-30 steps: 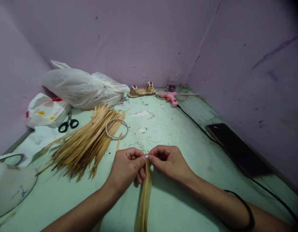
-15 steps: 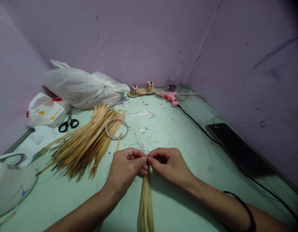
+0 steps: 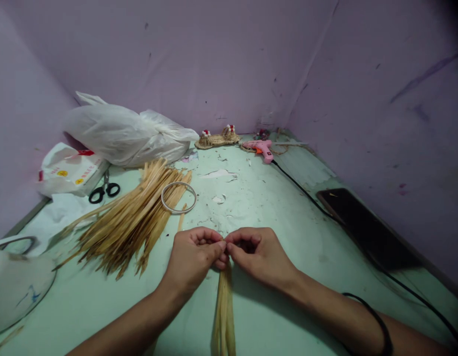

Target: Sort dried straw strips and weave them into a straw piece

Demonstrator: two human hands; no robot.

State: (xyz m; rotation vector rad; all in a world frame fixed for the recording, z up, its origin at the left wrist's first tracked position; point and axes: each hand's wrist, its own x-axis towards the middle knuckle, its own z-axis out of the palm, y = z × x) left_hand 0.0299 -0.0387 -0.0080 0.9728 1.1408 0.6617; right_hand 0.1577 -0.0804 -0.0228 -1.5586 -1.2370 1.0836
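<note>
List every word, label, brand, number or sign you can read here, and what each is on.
No text can be read with certainty.
White box: small red characters near two yellow round marks, too blurred to read.
White rounded object: blue marks, no legible word.
Pink glue gun: no lettering can be made out.

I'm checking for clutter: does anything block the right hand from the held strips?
Nothing visible does: the right hand is at the far end of the strips, beside the left hand; exact contact is hidden.
</note>
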